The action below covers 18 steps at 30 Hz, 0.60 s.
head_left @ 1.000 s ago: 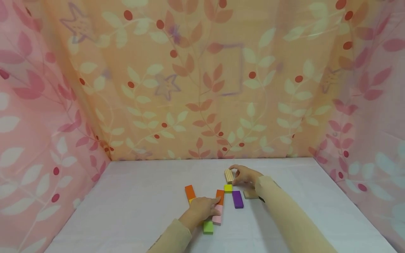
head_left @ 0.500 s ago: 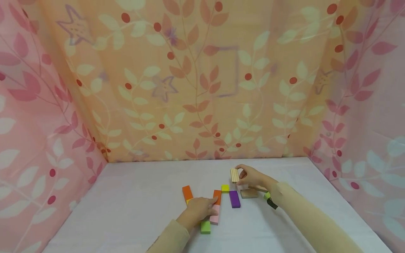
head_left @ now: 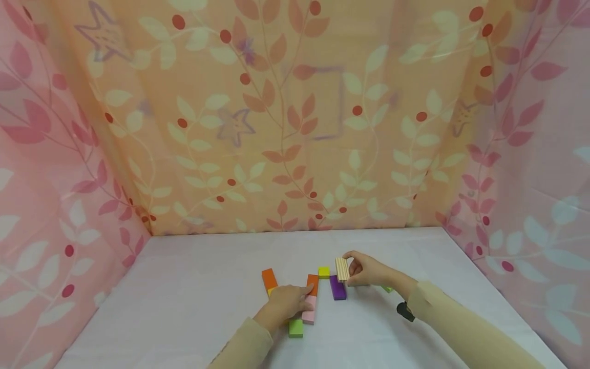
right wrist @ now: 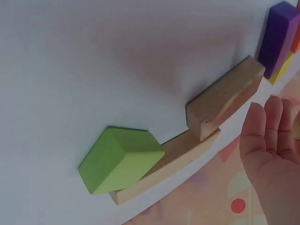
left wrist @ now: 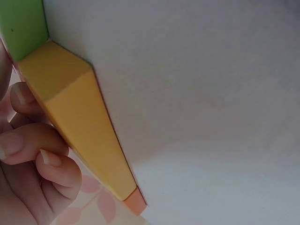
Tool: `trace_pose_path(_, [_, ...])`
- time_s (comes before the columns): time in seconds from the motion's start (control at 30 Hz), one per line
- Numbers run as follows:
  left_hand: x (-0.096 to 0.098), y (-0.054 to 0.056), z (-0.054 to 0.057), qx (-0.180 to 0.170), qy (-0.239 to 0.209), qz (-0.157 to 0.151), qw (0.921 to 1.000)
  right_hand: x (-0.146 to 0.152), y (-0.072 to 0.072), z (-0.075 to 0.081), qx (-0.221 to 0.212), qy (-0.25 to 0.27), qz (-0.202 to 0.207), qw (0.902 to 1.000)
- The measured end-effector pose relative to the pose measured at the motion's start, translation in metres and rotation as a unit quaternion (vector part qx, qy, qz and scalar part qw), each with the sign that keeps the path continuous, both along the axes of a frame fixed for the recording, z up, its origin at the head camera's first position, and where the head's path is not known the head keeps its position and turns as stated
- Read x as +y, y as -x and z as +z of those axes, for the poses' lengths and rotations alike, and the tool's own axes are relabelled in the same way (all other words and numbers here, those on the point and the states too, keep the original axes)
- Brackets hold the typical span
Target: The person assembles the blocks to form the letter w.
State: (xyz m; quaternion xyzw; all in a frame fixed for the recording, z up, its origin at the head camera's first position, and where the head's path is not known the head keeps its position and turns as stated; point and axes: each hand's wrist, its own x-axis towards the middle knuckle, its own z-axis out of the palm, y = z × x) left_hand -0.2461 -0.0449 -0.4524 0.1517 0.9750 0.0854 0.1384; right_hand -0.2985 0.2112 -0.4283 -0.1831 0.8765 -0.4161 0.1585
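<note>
In the head view my left hand point(head_left: 287, 303) lies over the toy blocks, its index finger reaching onto an orange block point(head_left: 313, 282) and its thumb at a pink block point(head_left: 310, 302). The left wrist view shows its other fingers curled beside a long yellow block point(left wrist: 89, 131), with a green block point(left wrist: 23, 28) at one end and an orange block point(left wrist: 136, 202) at the other. My right hand point(head_left: 369, 270) pinches a pale striped wooden block point(head_left: 342, 269) above the purple block point(head_left: 338, 288). That striped block is mostly out of the right wrist view.
A small yellow block point(head_left: 324, 272) sits behind the purple one. Two plain wooden blocks, a nearer one point(right wrist: 225, 96) and a longer one point(right wrist: 187, 152), lie by a green block point(right wrist: 119, 159) under my right forearm. Floral cloth point(head_left: 276, 154) walls the white table's back and sides.
My right hand has lifted the striped block from behind the yellow block and brought it right and nearer, over the purple block. The left hand keeps its place on the blocks.
</note>
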Motion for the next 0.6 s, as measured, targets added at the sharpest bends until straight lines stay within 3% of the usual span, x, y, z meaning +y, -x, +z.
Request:
trace_pose_path(0.37, [-0.001, 0.003, -0.002, -0.019, -0.02, 0.009, 0.9996, 0.0, -0.021, -0.005, 0.035, 0.006, 0.039, 0.9986])
trace_pose_path(0.6, [-0.001, 0.001, -0.001, -0.003, -0.011, 0.001, 0.9999, 0.0, -0.041, -0.014, 0.051, 0.01, 0.057, 0.997])
